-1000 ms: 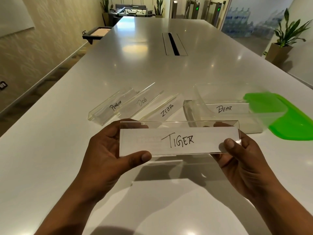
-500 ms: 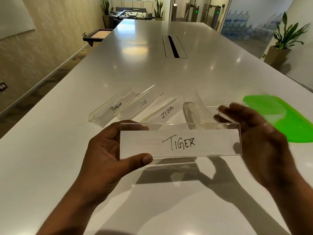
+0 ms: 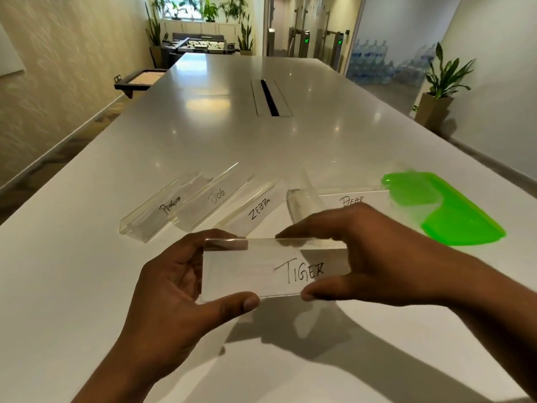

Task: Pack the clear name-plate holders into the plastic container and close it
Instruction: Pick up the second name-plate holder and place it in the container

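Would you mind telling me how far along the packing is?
Done: BEAR holder sits in the clear container. In hand: both hands, left and right, grip TIGER holder. Left: PENGUIN, DOG, ZEBRA, then green lid.

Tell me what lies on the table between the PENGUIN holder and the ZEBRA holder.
In the head view, the DOG holder lies between the PENGUIN holder and the ZEBRA holder.
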A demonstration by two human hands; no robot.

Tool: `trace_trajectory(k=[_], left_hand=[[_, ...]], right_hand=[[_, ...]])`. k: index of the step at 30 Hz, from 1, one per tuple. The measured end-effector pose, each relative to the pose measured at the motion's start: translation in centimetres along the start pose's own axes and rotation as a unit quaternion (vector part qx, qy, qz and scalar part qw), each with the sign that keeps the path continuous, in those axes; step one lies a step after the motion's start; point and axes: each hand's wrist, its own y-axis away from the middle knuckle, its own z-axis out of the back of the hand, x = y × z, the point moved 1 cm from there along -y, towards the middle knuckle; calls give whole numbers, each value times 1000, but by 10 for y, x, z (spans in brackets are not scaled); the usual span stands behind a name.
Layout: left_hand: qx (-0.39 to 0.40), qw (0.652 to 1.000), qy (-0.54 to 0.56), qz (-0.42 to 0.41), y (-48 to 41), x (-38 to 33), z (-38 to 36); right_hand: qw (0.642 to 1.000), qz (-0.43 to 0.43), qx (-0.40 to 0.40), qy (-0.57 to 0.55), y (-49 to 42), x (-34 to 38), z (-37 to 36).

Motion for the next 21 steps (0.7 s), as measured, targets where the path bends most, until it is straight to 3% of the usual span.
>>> trace_trajectory(k=[6,12,17,21], left_hand=[[5,999,-31,-19,0,-2,-6],[27,999,12,-22,-3,7,-4],[5,980,-192,47,-4,45,7],[34,949,-311,34,0,84,10]], right_hand=[[998,-5,2,57,0,0,-4],[998,-7,-31,63,3,-6,11],[994,-43,-62,74,-7,-27,50],[985,-79,-68,136,-20,-61,77]])
